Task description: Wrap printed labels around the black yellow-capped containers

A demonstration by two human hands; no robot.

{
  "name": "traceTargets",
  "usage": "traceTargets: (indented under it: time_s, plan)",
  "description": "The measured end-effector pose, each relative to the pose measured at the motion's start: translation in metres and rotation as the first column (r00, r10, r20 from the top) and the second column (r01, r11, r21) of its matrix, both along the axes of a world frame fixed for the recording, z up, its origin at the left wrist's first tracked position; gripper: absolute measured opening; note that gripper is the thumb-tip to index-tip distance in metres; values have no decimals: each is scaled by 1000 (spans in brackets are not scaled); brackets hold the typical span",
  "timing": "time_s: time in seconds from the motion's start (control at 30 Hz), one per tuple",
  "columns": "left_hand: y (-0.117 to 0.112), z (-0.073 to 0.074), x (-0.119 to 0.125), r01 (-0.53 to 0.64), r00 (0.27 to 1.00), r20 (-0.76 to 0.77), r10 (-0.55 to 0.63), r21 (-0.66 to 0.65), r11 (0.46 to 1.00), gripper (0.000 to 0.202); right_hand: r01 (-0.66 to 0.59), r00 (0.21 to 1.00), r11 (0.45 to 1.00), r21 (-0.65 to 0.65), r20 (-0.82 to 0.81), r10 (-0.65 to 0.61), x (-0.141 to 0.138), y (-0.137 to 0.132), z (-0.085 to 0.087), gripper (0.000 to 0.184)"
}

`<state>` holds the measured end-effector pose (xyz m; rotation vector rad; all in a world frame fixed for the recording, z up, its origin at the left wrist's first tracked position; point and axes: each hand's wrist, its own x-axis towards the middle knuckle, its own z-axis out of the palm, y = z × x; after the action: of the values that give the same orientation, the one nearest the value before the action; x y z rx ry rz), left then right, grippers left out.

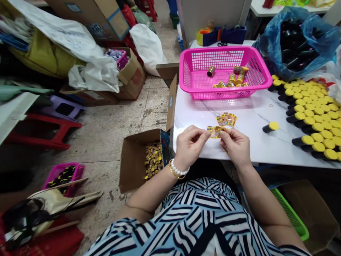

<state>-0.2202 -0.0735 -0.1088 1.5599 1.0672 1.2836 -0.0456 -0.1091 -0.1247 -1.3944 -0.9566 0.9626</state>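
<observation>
The printed label (212,132), small & yellow, is up btwn my two hands, just above the near edge of the table (190,117); call it the centre of the dial, 12 pointing away from me. Can't tell if it's one pc or two overlapping. I'd judge it v. light, thin & bendy, prob. a bit slick if the face is glossy; easy to crease or tear, so best taken by the edges, thumb vs. fingertip, min. pressure. Adhesive or not, can't tell.

My L hand (188,144) has its 9 o'c end, thumb & finger closed to a flat pinch; my R hand (238,145) has the 3 o'c end, same pinch, other fingers curled in. More yellow bits show under the R hand, approx. 4 o'c, partly hidden.

Just beyond, at 1 o'c, a fan of labels (226,119) lies flat, overlapping; I'd say an outer corner is the easiest pick-up. Further out at 12, the pink basket (198,91) w/ small yellow-wrapped containers (232,78) inside. At 3, one yellow-capped black tube (271,127) lies on its side, then a big block of the same tubes (319,121). Blue bag (274,46) btwn 1 & 2. Down at 8, on the floor, a cardboard box (130,163) w/ more small yellow pcs.
</observation>
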Motion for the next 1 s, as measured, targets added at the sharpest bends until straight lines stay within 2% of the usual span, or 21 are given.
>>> traceTargets:
  time_s: [0.2,0.33,0.47,0.53,0.63,0.7,0.77,0.8,0.83,0.87,0.9,0.93,0.97,1.0]
  plan:
    - [2,-13,3,7,1000,2,-7,-70,998,20,-23,998,997,69,63,19,-8,-4,0,25]
    - [5,-17,1,65,996,64,-56,-156,986,20,-52,977,988,145,212,20,-10,-5,-8,20]
    - [5,-19,-1,53,992,126,-25,-223,973,22,-70,943,983,170,333,10,-15,-7,-18,19]
    - [4,-18,0,89,985,170,-34,-324,942,24,-67,939,979,190,345,-3,-18,-7,-19,18]
    - [5,-14,3,224,964,239,-119,-480,848,31,-123,901,963,239,433,8,-15,-7,-11,13]
    - [8,-11,4,325,937,300,-180,-553,767,35,-179,835,946,272,550,0,0,-7,1,16]
    - [12,-10,3,403,904,383,-192,-608,684,40,-144,713,929,342,687,-142,32,-7,14,21]
    - [14,-10,2,429,887,427,-176,-623,654,42,-78,611,915,397,744,-270,52,-7,18,25]
    - [16,-10,0,452,869,470,-153,-630,631,43,14,464,897,441,792,-397,75,-6,21,32]
    - [19,-10,-2,470,851,509,-128,-633,615,44,98,322,896,433,838,-440,97,-5,22,40]
    - [21,-10,-4,484,834,543,-100,-632,605,43,155,231,920,361,892,-389,117,-3,21,42]
    - [23,-10,-6,499,815,574,-75,-632,593,42,196,205,937,290,922,-328,133,-1,18,34]
    - [24,-10,-7,518,796,603,-54,-632,576,40,219,219,945,244,931,-291,143,0,14,24]
    - [26,-10,-7,538,776,630,-33,-633,557,38,219,291,954,204,920,-263,147,0,11,18]
